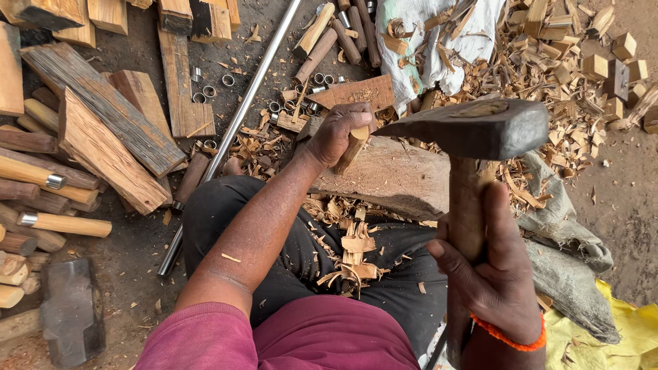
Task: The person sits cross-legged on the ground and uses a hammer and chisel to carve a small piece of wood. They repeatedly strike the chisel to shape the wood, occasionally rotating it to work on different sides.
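the left hand [337,133] is clenched around a short pale wooden peg [351,149], standing it tilted on the flat top of a big chopping log [394,175] that lies across the view at about 1 o'clock from the person's lap. the right hand [490,270] grasps the wooden haft of a small axe [473,129], fingers wrapped tight, with the dark steel head raised above the log at roughly 3 o'clock from the peg and its edge pointing toward it.

to do this stroke well, i judge the blade should come down along the grain on the exposed lower part of the peg, below the holding fingers, with a short controlled chop rather than a full swing. the peg's foot should sit firmly on the log so it does not skid.

the main risk looks to be the left fingers, which sit close to where the edge would land. loose shavings [353,253] cover the lap and the log's near edge and could let the peg slip.

around this: split timber blocks [103,130] at 9 to 10 o'clock, finished handles with metal ferrules [62,223] at 8 o'clock, a heavy hammer head [72,312] at 7 o'clock, a long steel pipe [236,123] running toward 12, small metal rings [209,90] beside it, and a chip pile [562,75] at 2 o'clock.
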### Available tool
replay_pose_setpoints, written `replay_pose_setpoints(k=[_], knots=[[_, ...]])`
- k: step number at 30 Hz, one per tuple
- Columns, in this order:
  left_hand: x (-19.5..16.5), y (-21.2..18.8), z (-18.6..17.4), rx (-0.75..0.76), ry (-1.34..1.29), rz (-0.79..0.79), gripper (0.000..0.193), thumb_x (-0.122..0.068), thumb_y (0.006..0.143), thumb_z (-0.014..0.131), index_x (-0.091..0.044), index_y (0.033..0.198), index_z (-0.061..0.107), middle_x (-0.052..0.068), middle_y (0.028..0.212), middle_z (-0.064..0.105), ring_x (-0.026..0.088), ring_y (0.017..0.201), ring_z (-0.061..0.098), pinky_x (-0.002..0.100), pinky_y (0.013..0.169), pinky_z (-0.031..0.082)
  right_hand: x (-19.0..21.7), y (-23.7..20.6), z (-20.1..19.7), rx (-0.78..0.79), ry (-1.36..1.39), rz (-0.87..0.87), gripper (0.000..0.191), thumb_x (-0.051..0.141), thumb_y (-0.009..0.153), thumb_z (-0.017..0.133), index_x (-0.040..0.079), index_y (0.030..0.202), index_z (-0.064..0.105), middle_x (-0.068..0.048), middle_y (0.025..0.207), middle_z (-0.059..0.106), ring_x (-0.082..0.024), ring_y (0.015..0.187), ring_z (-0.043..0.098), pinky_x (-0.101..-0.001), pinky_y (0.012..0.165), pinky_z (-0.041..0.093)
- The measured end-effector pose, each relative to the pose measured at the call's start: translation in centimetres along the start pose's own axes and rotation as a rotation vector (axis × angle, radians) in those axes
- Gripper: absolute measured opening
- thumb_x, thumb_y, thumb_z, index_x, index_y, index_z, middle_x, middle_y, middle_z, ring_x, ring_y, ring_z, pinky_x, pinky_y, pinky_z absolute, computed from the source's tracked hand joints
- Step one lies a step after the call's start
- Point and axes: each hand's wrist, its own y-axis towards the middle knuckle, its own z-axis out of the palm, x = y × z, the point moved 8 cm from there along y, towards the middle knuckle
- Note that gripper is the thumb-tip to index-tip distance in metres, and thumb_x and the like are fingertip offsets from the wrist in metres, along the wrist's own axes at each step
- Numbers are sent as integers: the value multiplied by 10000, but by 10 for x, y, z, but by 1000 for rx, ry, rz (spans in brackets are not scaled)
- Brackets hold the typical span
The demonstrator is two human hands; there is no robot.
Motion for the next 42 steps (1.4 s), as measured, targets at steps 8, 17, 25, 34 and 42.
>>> replay_pose_setpoints(k=[8, 17, 25, 34, 42], knots=[[-8, 1, 0, 1, -16, 27, 271, -319, 943, 590, -97, 793, 635, 15, 739, 588, 130, 699, 566, 305, 691, 511, -43, 13, 18, 154, -398, 64, 915, -68, 877, 725, 120, 1652, 276, -66, 1048, 664, -73, 782, 571, -235, 661, 520], [-9, 1, -4, -47, 42, 25, 286, -348, 918, 594, -89, 801, 636, 15, 752, 578, 117, 726, 553, 292, 692, 476, -20, 8, 21, 146, -476, -155, 902, -110, 863, 684, 60, 1620, 224, -132, 1271, 585, -128, 1019, 549, -282, 837, 491], [-5, 1, -2, -33, 12, 6, 276, -337, 922, 601, -92, 807, 654, 23, 733, 605, 115, 659, 594, 289, 561, 521, -22, 1, 1, 19, -127, 54, 937, -114, 919, 665, 138, 1687, 191, -64, 1095, 619, -74, 829, 558, -243, 660, 504], [-3, 3, -3, 12, -53, 17, 291, -350, 935, 600, -121, 756, 605, 19, 698, 556, 133, 592, 554, 338, 503, 511, -39, 22, 38, 192, -376, 6, 926, -128, 877, 693, 104, 1656, 248, -151, 1403, 606, -98, 972, 570, -256, 810, 509], [7, 5, -10, -21, 56, 90, 286, -361, 937, 609, -104, 815, 645, 42, 783, 579, 139, 740, 559, 307, 686, 495, -29, -9, 0, -45, 20, 70, 932, -89, 922, 691, 124, 1688, 204, -94, 1265, 605, -83, 902, 573, -239, 734, 510]])
